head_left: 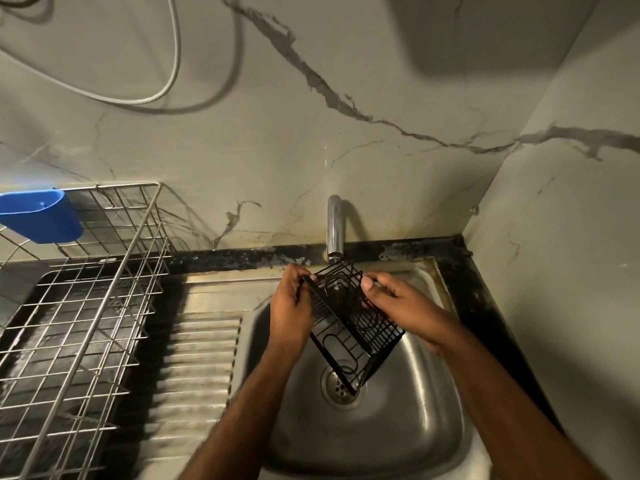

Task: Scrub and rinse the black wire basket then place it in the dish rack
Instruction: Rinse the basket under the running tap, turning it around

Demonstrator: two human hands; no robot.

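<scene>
While tilted under faucet [334, 226]: both hands' grip on basket [349, 320].

no readable text, labels, brands or numbers anywhere

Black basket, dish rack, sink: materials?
Black wire basket: thin metal wire, apparently black-coated, matte. Dish rack: bare silvery wire grid, probably steel, glinting. Sink: likely stainless steel, brushed, with soft reflections and a ribbed drainboard.
</scene>
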